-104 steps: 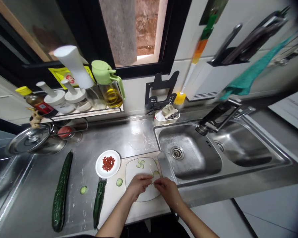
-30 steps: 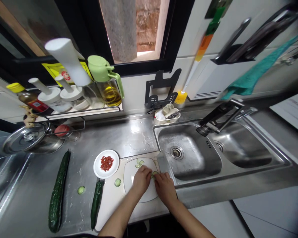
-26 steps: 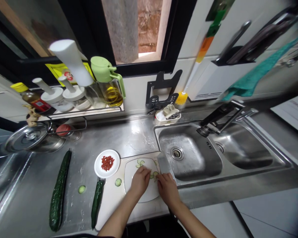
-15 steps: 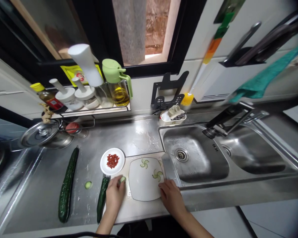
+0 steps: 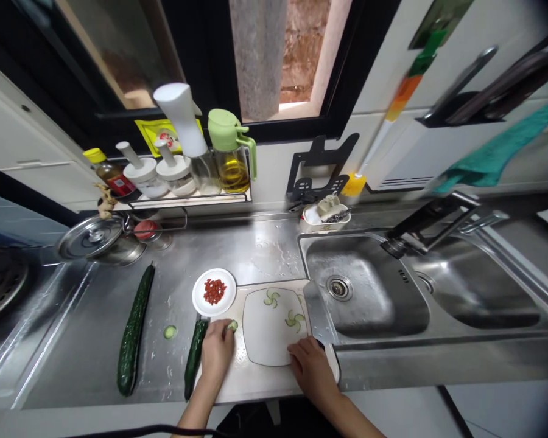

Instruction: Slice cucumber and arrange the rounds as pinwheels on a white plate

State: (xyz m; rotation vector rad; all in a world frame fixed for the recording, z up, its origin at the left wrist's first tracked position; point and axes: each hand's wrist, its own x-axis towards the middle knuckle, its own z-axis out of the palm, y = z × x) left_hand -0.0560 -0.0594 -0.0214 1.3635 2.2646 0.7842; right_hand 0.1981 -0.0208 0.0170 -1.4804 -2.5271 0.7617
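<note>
A white square plate (image 5: 265, 334) lies on a pale cutting board (image 5: 251, 386), with curled green cucumber pinwheels (image 5: 295, 320) on its upper and right parts. My left hand (image 5: 217, 350) is closed at the board's left side, its fingertips at a small cucumber slice (image 5: 232, 326). At the plate's lower right edge is my right hand (image 5: 311, 366), fingers together and bent; what they hold, if anything, is hidden. A cut cucumber (image 5: 195, 351) lies left of my left hand. The knife blade (image 5: 318, 313) rests along the board's right side.
A whole cucumber (image 5: 136, 331) and a loose slice (image 5: 170, 332) are on the counter at left. A round plate (image 5: 228, 291) of red bits touches the board's upper left. The sink (image 5: 369, 286) is at right, a seasoning shelf (image 5: 196, 199) behind.
The view has shifted, moving the scene slightly right. My right hand has moved a little down and left along the plate's edge. My left hand stays beside the small slice.
</note>
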